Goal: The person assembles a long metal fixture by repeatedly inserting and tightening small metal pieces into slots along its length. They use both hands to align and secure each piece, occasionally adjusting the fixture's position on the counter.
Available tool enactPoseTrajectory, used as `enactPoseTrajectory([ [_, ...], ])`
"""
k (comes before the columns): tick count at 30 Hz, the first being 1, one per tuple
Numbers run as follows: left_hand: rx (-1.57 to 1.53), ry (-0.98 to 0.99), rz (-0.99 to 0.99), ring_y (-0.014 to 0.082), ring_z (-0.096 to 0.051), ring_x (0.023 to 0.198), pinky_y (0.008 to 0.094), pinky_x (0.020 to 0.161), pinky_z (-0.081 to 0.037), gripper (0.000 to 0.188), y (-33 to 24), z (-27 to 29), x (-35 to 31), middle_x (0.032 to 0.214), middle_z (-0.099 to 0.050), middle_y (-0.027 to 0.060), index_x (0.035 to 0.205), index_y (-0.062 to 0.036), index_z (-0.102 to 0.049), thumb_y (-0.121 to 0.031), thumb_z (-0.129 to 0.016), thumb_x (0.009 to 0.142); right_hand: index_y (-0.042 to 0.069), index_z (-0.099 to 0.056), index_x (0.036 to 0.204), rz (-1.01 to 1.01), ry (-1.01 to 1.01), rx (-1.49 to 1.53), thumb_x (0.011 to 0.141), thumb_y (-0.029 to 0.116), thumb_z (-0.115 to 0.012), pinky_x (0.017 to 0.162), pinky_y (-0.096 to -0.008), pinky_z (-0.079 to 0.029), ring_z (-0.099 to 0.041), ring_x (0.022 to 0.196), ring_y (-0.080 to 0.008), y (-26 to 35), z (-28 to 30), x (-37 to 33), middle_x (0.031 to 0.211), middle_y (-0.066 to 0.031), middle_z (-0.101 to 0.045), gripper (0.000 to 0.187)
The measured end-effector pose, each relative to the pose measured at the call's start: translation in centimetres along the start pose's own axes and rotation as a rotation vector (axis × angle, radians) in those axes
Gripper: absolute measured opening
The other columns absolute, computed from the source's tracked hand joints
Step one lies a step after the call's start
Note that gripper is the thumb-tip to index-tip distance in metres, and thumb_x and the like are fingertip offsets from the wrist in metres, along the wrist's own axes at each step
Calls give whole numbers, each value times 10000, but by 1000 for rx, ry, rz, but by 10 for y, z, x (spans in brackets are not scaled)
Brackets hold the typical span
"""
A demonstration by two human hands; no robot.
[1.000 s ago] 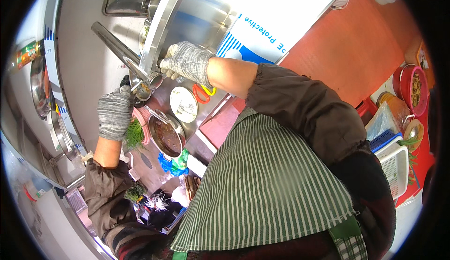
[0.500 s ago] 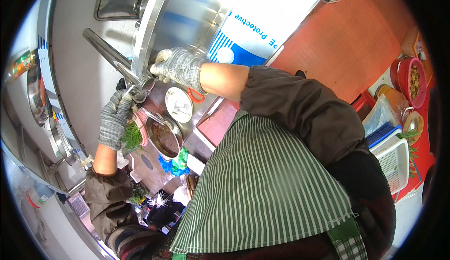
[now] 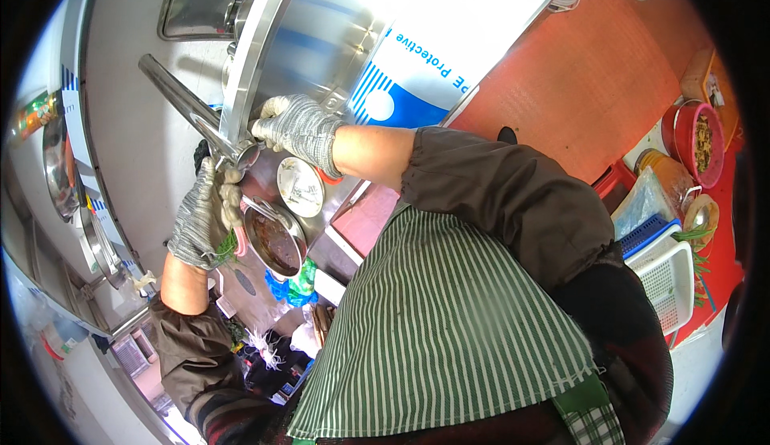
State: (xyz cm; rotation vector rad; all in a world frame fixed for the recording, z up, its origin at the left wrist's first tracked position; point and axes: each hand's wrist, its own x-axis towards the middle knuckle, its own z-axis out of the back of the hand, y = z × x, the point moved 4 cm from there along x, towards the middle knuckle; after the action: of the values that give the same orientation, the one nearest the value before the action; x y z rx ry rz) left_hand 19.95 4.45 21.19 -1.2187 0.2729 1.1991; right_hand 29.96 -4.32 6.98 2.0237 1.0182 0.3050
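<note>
A long shiny metal tube (image 3: 180, 100) slants down from the upper left, its wider end beside both hands. My left hand (image 3: 195, 216), in a grey glove with pale fingertips, is just below that end; its fingers are partly bent and apart, with nothing visible gripped. My right hand (image 3: 301, 132), gloved alike, has its fingers curled at the lower edge of a steel panel (image 3: 321, 36), close to the tube's end. What lies inside its curl is hidden. Below the hands are a metal pot (image 3: 277, 240) with brown contents and a pale round dish (image 3: 301, 188) with scraps on it.
Green stalks (image 3: 227, 246) lie beside my left hand. An orange-red board (image 3: 577, 68) spans the upper right. On the right stand a red basin (image 3: 696, 144) with food in it and a white plastic basket (image 3: 666, 288). Steel shelving (image 3: 96, 236) runs along the left.
My left hand has dropped away from the tube's wide end, and its fingers have loosened. My right hand has shifted slightly down and left, still at the panel's edge.
</note>
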Motion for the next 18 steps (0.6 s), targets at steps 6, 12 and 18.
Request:
enactPoseTrajectory([
  [6,-223,174,10,89,-350,278,220,277,-303,335,6,-2,4,489,-497,-25,786,-151,-532,-419,-430,960,4,-660,986,-42,-29,-76,791,237,-671,750,-355,-486,-637,820,-270,2,-2,-3,873,-168,-669,304],
  [12,-311,122,-69,91,-330,314,230,321,-297,308,6,0,12,512,-486,-26,775,-154,-519,-362,-411,974,-3,-670,970,32,-101,-163,769,210,-650,747,-382,-498,-652,801,-322,13,0,-10,864,-206,-669,294],
  [18,-133,37,-247,90,-365,390,225,384,-305,326,9,-8,9,532,-474,-19,778,-139,-523,-369,-406,978,10,-680,943,-58,-40,-198,762,269,-631,754,-397,-501,-648,811,-343,10,1,-3,858,-208,-663,319],
])
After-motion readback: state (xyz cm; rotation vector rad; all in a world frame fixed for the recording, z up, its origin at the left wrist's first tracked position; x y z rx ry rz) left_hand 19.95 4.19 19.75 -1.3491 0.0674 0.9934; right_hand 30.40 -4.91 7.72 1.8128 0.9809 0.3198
